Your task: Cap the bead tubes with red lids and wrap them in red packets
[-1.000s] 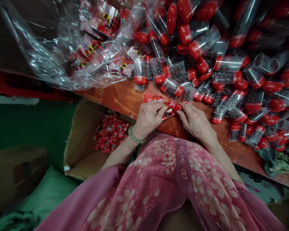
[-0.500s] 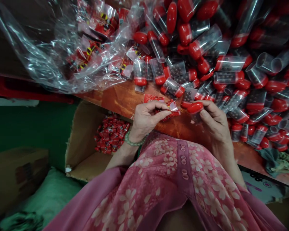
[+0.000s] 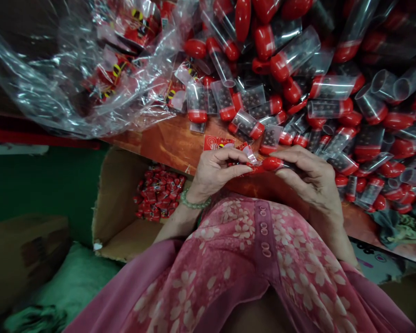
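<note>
Jutting from pinching right fingers [image 3: 300,160], a tube [image 3: 272,163] faces left fingers [image 3: 235,172] pinching a packet [image 3: 256,168].

The held tube [image 3: 272,163] has a glossy, smooth red plastic cap; the piled tubes [image 3: 333,87] combine clear, smooth plastic walls with glossy red ends. The printed packet [image 3: 250,154] is shiny film. The bag [image 3: 65,88] is transparent, wrinkled, reflective plastic. The table [image 3: 180,141] shows a smooth, wood-look, low-sheen surface. The box [image 3: 113,194] is matt cardboard, rough-edged. The garment [image 3: 225,249] is matt cloth.
</note>
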### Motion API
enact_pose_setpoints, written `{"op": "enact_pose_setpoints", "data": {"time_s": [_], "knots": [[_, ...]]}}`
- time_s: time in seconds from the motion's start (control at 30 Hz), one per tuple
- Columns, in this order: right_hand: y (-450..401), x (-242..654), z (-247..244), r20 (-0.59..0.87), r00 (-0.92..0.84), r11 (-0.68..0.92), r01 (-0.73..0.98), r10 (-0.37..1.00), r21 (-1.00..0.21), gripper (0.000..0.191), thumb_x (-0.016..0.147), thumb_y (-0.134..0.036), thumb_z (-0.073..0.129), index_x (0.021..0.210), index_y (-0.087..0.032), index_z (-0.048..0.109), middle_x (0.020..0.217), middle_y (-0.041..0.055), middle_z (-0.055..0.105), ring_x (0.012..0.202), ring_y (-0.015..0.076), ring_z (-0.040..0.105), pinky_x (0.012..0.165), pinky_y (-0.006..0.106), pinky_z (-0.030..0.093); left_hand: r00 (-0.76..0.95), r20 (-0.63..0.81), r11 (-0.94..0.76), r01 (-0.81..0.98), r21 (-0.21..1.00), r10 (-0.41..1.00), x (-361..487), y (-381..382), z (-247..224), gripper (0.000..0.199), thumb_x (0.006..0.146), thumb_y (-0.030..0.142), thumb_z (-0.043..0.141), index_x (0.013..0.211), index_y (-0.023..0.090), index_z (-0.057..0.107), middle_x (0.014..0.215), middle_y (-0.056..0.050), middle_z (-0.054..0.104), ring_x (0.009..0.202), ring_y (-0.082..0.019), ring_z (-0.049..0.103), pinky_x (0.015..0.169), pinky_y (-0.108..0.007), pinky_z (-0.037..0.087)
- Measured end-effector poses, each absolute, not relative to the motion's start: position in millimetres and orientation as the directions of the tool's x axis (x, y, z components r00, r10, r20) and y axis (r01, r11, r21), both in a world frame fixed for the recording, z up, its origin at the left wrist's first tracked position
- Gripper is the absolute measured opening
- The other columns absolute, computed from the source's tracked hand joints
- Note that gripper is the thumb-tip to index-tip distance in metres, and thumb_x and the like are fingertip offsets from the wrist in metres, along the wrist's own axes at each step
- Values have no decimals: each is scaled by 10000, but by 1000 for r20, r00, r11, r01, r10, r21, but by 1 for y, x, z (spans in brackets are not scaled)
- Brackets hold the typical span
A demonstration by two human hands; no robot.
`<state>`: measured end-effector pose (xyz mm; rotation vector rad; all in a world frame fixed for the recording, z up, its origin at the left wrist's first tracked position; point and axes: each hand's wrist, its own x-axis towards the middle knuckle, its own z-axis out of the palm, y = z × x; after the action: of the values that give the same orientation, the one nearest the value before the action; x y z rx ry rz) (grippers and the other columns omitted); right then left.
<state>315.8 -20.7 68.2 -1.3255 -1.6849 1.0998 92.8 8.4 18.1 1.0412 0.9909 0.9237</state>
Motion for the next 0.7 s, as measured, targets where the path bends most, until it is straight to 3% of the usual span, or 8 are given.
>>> {"op": "enact_pose_setpoints", "data": {"time_s": [0.3, 0.7], "knots": [[-14, 333, 70, -118, -492, 202, 548, 863, -812, 330, 1025, -427, 597, 1262, -259, 754, 1082, 81, 774, 962, 227, 741, 843, 354, 588, 354, -240, 238, 50, 970, 904, 91, 7, 19, 149, 720, 342, 883, 743, 211, 814, 768, -32, 797, 708, -150, 687, 706, -275, 527], [-4, 332, 70, -272, -625, 261, 625, 731, -735, 401, 1052, -456, 522, 1320, -243, 730, 1057, 103, 763, 929, 248, 743, 787, 357, 562, 449, -190, 150, 124, 981, 873, 91, 7, 16, 128, 777, 314, 841, 774, 191, 803, 816, -40, 802, 746, -144, 710, 748, -257, 550]]}}
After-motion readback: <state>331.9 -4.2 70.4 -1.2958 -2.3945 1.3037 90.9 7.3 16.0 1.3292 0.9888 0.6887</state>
